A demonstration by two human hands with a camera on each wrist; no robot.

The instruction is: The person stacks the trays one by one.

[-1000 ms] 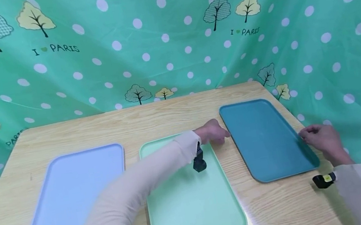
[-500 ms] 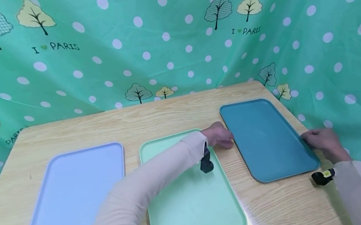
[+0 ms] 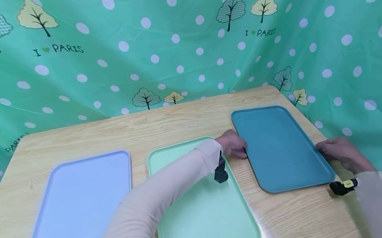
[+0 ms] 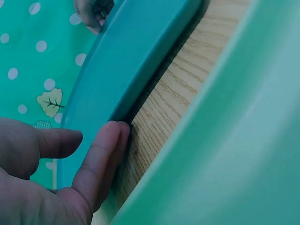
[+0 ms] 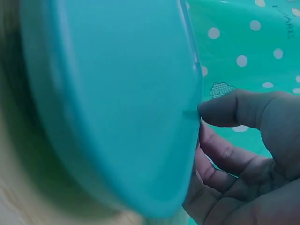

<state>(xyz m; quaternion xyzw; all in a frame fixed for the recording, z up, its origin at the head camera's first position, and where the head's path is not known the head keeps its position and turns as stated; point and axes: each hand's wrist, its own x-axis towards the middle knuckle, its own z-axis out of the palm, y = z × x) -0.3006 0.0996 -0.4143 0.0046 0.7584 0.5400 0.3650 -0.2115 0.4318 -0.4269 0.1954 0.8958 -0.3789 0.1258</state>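
A dark teal tray lies at the table's right side. My right hand pinches its right rim: in the right wrist view the thumb sits right at the rim and the other fingers curl below it. At the opposite long side is my left hand. In the left wrist view its nearly straight fingers touch the tray's outer wall, while the thumb stands apart from them over the tray.
A mint green tray lies in the middle, beneath my left forearm. Left of it is a periwinkle blue tray. Behind and to the right, a green dotted curtain hangs along the wooden table.
My left hand has come right and slightly nearer, up to the teal tray's left side. My right hand has closed on the right rim. The tray has shifted slightly left.
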